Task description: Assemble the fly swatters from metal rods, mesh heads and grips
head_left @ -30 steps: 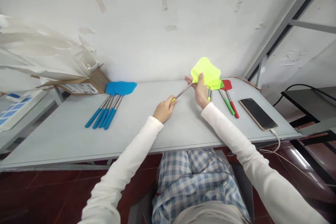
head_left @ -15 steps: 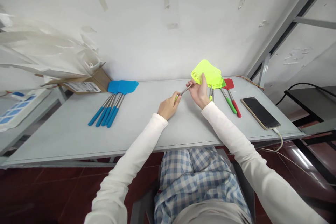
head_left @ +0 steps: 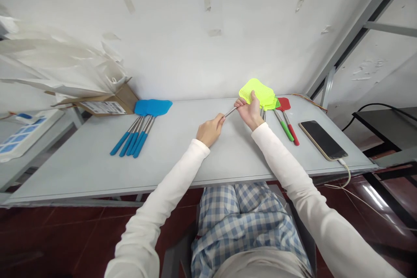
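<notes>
A yellow fly swatter [head_left: 256, 91] with a metal telescopic rod is held above the grey table [head_left: 97, 169] between both my hands. My left hand [head_left: 210, 130] is closed around its handle end, which is hidden in my fist. My right hand [head_left: 250, 110] is closed on the rod just below the yellow mesh head. Under and behind my right hand lie more yellow swatters, partly hidden.
Several blue swatters [head_left: 143, 124] lie at the table's left, beside an open cardboard box [head_left: 107, 104] with white plastic. A green swatter [head_left: 284, 125] and a red swatter [head_left: 288, 117] lie right of my hands. A phone [head_left: 322, 140] on a cable rests near the right edge.
The rod between my hands has become shorter: my left hand moved right and up toward my right hand, and the yellow head dropped lower toward the table.
</notes>
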